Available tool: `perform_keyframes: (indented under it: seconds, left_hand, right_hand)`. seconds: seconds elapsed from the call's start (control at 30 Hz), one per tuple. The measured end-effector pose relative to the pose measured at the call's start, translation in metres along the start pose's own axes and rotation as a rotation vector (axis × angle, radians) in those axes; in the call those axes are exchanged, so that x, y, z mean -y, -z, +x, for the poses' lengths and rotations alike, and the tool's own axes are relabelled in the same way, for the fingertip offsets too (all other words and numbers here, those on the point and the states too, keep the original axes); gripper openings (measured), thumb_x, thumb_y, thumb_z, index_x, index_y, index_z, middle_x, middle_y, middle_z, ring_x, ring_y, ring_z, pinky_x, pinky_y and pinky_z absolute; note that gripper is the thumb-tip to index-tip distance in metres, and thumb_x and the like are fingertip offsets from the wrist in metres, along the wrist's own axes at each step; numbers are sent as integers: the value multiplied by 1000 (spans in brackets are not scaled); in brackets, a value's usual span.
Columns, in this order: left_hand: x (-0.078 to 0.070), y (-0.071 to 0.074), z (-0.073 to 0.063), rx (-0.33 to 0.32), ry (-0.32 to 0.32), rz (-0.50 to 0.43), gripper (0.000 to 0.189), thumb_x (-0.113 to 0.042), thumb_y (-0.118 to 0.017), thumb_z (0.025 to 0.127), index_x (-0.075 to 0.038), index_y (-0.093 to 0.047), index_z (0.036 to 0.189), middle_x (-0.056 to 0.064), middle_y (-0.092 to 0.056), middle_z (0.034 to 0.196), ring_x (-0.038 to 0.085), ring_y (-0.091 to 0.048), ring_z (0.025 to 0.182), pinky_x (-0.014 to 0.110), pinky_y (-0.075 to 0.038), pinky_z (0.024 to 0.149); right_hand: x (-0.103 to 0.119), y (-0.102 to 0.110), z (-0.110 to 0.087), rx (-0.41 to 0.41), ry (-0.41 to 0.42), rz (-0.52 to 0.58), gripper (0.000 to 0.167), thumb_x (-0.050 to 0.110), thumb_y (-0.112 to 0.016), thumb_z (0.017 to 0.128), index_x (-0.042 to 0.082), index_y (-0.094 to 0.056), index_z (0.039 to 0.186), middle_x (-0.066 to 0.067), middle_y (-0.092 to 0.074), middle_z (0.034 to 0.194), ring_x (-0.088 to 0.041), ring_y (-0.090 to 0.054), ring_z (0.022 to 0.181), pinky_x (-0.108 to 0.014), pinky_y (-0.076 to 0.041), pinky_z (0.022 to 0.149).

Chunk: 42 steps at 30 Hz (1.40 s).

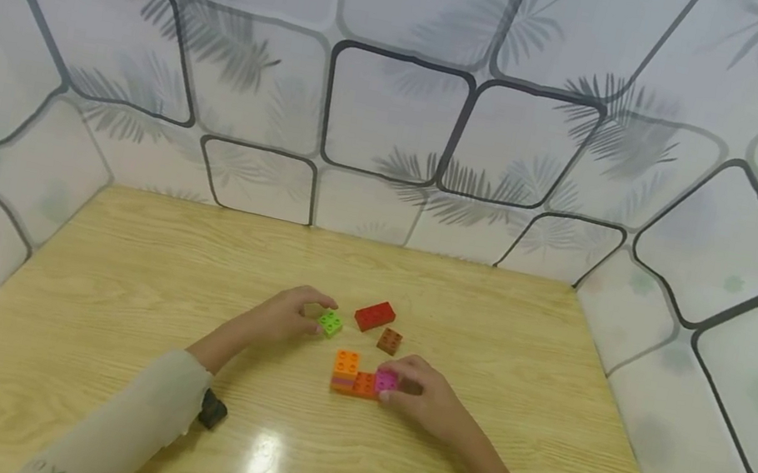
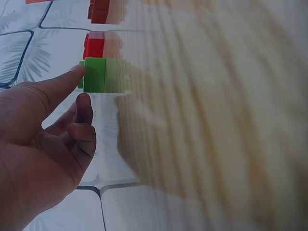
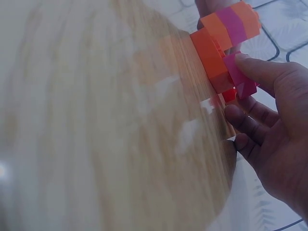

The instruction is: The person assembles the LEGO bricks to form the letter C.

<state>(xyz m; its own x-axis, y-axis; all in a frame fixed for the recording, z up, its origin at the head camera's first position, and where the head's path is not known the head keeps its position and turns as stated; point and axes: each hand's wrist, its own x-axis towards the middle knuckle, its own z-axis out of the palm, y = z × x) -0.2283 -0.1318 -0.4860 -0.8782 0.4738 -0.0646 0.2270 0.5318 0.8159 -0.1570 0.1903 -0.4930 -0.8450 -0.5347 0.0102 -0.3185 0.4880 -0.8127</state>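
Observation:
My right hand (image 1: 430, 398) pinches a magenta brick (image 1: 387, 381) between thumb and fingers, at the right end of a long orange brick (image 1: 364, 384). In the right wrist view, the magenta brick (image 3: 242, 77) looks slightly tilted against the orange one; whether it is fully seated I cannot tell. On the left end stands a stack of orange bricks (image 1: 347, 361) with a magenta layer. My left hand (image 1: 285, 315) reaches around a small lime green brick (image 1: 331, 323), thumb and index finger spread apart. The thumb is close to or touching the green brick (image 2: 95, 75) in the left wrist view.
Behind the built piece lie a red brick (image 1: 375, 316) and a small brown brick (image 1: 389, 341). All of it is on a light wooden table (image 1: 152, 273). A patterned wall covering (image 1: 383, 127) surrounds the table at the back and sides.

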Motion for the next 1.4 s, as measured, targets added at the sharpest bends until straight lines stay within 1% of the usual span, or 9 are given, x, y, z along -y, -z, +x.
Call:
perform_keyframes:
  seconds: [0.13, 0.23, 0.5, 0.73, 0.93, 1.07, 1.17, 1.23, 1.4]
  left_hand:
    - [-1, -2, 4, 2, -1, 20, 45, -14, -73, 92, -14, -62, 136, 11, -55, 143, 30, -52, 128, 54, -41, 108]
    - [-1, -3, 6, 12, -2, 22, 44, -13, -73, 92, -13, -63, 134, 12, -56, 142, 36, -47, 137, 58, -34, 114]
    - [-2, -5, 7, 31, 19, 54, 43, -14, -73, 92, -12, -64, 134, 12, -58, 140, 36, -46, 138, 56, -33, 116]
    - [-3, -4, 6, 24, 39, 44, 38, -17, -75, 91, -12, -66, 128, 12, -59, 139, 36, -46, 138, 57, -35, 114]
    - [-3, -3, 5, 18, 38, 55, 40, -24, -77, 91, -14, -67, 128, 8, -60, 137, 30, -52, 129, 52, -43, 107]
    - [-6, -3, 1, -6, 34, 60, 43, -27, -76, 92, -16, -65, 131, 7, -59, 134, 22, -58, 104, 42, -51, 87]
    - [-9, -3, -2, -24, 24, 61, 41, -28, -75, 92, -18, -65, 131, 5, -60, 130, 19, -56, 89, 36, -51, 74]
    - [-12, -3, -4, -35, 19, 59, 40, -28, -75, 92, -19, -66, 130, 4, -60, 127, 19, -55, 87, 34, -50, 70]
    - [-20, -5, -10, -61, 6, 65, 37, -31, -75, 92, -23, -67, 128, 1, -61, 125, 20, -53, 89, 33, -48, 69]
  right_hand:
    - [1, 0, 0, 1, 1, 1, 37, 34, -73, 93, 21, -68, 128, 4, -60, 120, -18, -52, 104, -29, -46, 88]
    - [1, 0, -1, 0, 3, -2, 38, 34, -73, 93, 19, -68, 128, 4, -60, 120, -18, -52, 104, -28, -46, 88]
    - [-1, 0, 0, 3, -25, 1, 37, 33, -73, 94, 21, -68, 128, 4, -59, 121, -18, -52, 105, -30, -47, 89]
    - [-1, -1, 1, 5, -32, 16, 37, 26, -72, 95, 17, -67, 131, 0, -58, 125, -23, -52, 107, -30, -47, 87]
    - [-3, -1, 1, 10, -42, -5, 37, 33, -71, 95, 22, -68, 130, 4, -58, 123, -18, -51, 105, -26, -46, 87]
    - [-4, -1, 1, 4, -36, -20, 37, 37, -71, 95, 22, -69, 129, 6, -59, 123, -17, -53, 105, -27, -47, 88]
    - [-3, -2, 1, 3, -43, -20, 37, 39, -71, 94, 24, -69, 128, 8, -58, 123, -16, -53, 106, -27, -48, 90]
    - [-3, -2, 1, 4, -44, -17, 36, 39, -71, 94, 25, -69, 128, 9, -58, 123, -16, -53, 107, -28, -48, 90]
    - [-4, -1, 0, 4, -36, -16, 37, 38, -71, 94, 24, -69, 128, 8, -58, 123, -17, -53, 106, -28, -48, 89]
